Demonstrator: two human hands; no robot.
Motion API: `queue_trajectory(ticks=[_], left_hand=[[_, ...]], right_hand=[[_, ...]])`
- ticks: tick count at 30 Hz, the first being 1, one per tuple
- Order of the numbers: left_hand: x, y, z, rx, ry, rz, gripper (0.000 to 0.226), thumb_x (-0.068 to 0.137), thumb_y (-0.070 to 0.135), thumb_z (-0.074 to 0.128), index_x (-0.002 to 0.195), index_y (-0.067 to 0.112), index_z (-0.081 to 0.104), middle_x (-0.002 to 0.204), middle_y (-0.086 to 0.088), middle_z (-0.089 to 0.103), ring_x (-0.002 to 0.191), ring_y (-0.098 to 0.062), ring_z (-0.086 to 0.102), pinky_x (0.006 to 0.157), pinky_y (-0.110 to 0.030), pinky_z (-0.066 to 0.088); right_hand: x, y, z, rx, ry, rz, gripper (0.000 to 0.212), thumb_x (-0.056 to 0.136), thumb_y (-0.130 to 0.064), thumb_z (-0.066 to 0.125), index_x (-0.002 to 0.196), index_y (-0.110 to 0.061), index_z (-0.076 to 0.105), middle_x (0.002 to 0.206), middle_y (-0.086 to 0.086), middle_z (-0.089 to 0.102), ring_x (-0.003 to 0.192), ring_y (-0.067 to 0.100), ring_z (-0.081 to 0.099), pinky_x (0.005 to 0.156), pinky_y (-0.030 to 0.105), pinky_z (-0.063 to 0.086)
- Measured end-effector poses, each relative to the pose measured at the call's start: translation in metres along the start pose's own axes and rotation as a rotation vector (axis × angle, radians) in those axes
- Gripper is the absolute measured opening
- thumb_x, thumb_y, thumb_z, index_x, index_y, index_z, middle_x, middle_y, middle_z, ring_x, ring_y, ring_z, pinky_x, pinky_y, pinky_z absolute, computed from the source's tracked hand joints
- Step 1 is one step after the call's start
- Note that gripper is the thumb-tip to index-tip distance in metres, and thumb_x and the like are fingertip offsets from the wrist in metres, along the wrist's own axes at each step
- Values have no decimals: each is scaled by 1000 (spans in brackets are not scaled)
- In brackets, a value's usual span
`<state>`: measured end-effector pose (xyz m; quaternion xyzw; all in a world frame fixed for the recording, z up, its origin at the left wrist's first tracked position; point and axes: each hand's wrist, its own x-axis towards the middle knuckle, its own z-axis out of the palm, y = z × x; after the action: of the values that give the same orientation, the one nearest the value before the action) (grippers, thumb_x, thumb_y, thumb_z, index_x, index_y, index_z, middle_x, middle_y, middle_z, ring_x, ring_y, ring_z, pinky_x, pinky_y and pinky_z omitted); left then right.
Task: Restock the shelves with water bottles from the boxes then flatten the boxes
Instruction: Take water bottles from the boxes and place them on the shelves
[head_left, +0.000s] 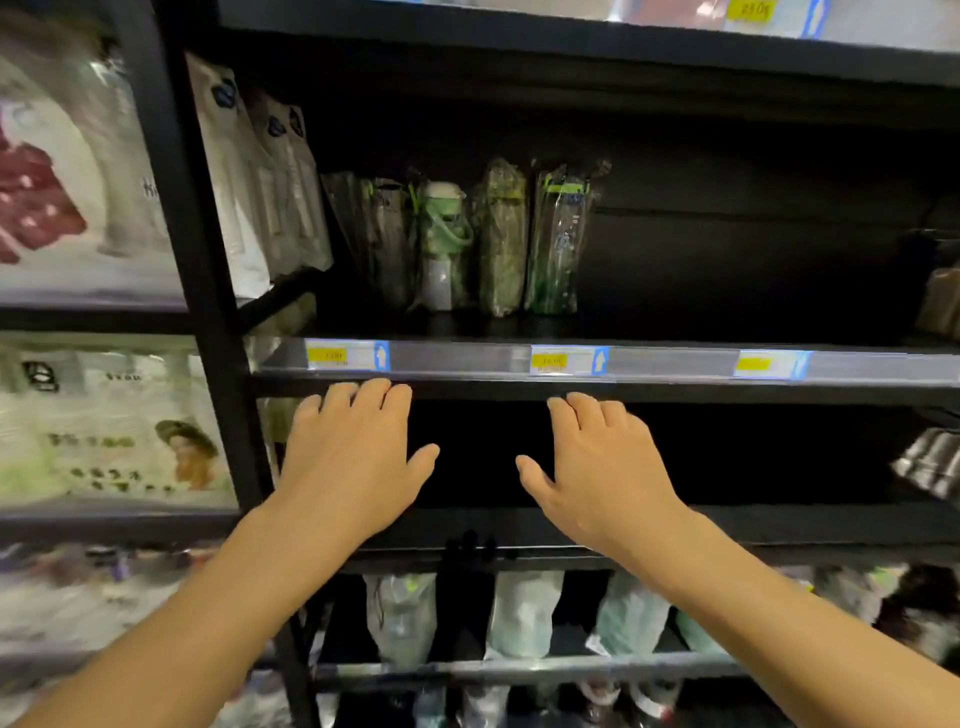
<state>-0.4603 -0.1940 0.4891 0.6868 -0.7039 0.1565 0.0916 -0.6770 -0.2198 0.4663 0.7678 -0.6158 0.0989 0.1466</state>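
Note:
Several water bottles in clear plastic wrap (498, 239) stand in a row at the back of a black shelf (675, 364) with yellow price tags on its front rail. My left hand (353, 457) and my right hand (602, 467) are both raised just below that rail, palms down, fingers relaxed, holding nothing. They hover in front of a dark shelf level. More wrapped bottles (524, 613) stand on the shelf below my wrists. No box is in view.
A black upright post (208, 312) splits the rack from a left bay with packaged goods (104, 431). White flat packets (260, 171) lean at the left of the bottle shelf. Dark items (930, 462) sit at the right edge.

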Motion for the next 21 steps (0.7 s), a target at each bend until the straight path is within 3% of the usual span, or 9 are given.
queue_trajectory(ticks=[7, 11, 17, 21], left_hand=[[-108, -7, 47, 28, -198, -113, 69, 99, 66, 39, 154, 25, 34, 157, 5, 41, 143, -23, 40, 115, -44, 37], [-168, -30, 69, 31, -285, -188, 66, 98, 65, 43, 149, 24, 41, 150, 3, 48, 139, -25, 43, 114, -46, 37], [-234, -106, 108, 0, -384, -309, 67, 99, 63, 43, 153, 24, 36, 156, 1, 43, 144, -27, 38, 118, -49, 32], [-269, -180, 146, -13, -450, -378, 69, 98, 62, 44, 154, 24, 34, 159, 1, 40, 144, -25, 37, 119, -46, 32]], right_hand=[[-76, -43, 45, 62, -129, -144, 77, 101, -63, 32, 157, -12, 25, 157, 11, 35, 139, 35, 39, 116, 49, 32], [-111, -85, 64, 91, -203, -213, 75, 103, -61, 33, 158, -11, 24, 157, 10, 34, 139, 35, 39, 116, 48, 32], [-143, -173, 86, 148, -303, -271, 68, 101, -60, 36, 150, -13, 34, 148, 9, 42, 130, 34, 43, 111, 48, 36], [-156, -248, 113, 164, -382, -284, 70, 102, -61, 37, 153, -13, 32, 149, 12, 41, 134, 37, 40, 113, 50, 34]])
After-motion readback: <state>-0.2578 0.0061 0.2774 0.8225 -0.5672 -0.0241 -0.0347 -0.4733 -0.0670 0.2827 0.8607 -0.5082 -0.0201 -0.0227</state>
